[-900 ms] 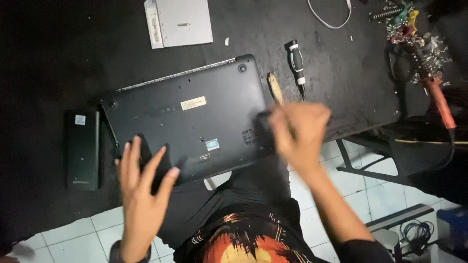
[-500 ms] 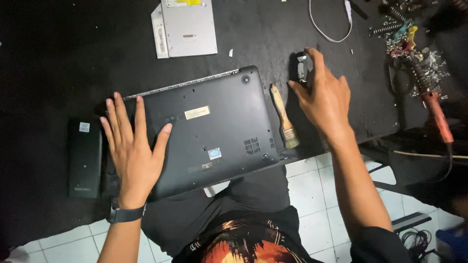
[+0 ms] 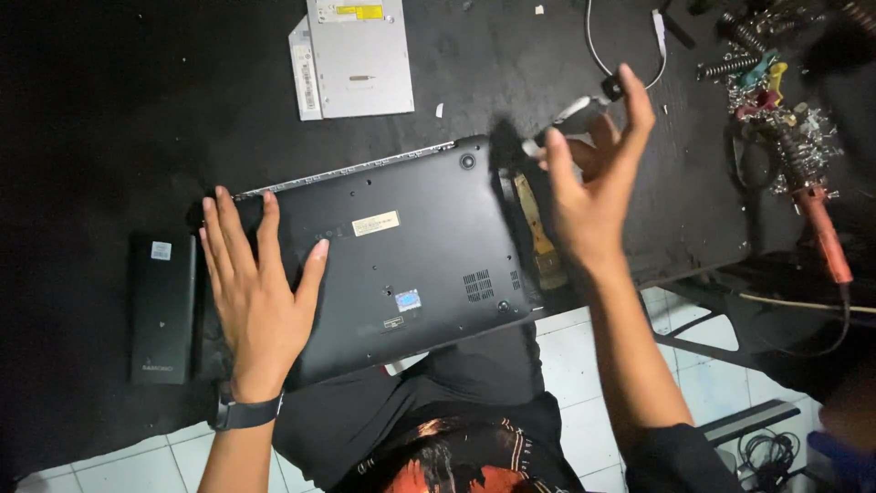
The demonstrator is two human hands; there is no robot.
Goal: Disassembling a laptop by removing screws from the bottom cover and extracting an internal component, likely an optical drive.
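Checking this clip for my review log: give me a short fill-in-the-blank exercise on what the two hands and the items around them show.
1. The left hand lies flat on the underside of the black ____.
2. The right hand lifts a small tool with a black and ____ body.
3. A wooden-handled brush lies just ____ of the laptop.
4. The black battery pack rests beside the laptop's ____ edge.

Missing words: laptop; silver; right; left
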